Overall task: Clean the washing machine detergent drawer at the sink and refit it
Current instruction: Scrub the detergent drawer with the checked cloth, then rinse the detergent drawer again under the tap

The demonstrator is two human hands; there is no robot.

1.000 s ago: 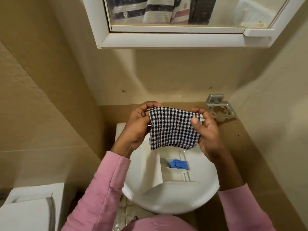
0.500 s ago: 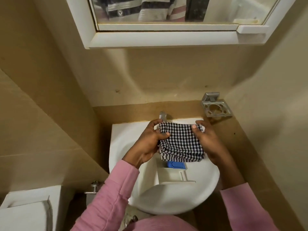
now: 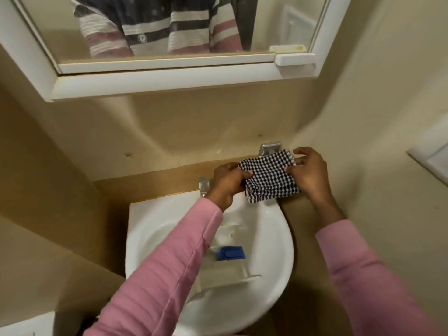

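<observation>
We hold the checked cloth (image 3: 269, 180) taut between us: our left hand (image 3: 230, 183) bunches one edge, our right hand (image 3: 310, 175) pinches the other. We keep it up beside the metal holder (image 3: 269, 147), probably to fold or hang it. The detergent drawer (image 3: 225, 270) lies untouched below in the sink (image 3: 283, 238), its blue insert (image 3: 230, 253) facing up, within easy reach for wiping.

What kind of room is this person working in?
Most likely a small bathroom. A white washbasin with a tap stands at the back, a mirrored cabinet hangs above it, and the detergent drawer lies in the basin.
</observation>
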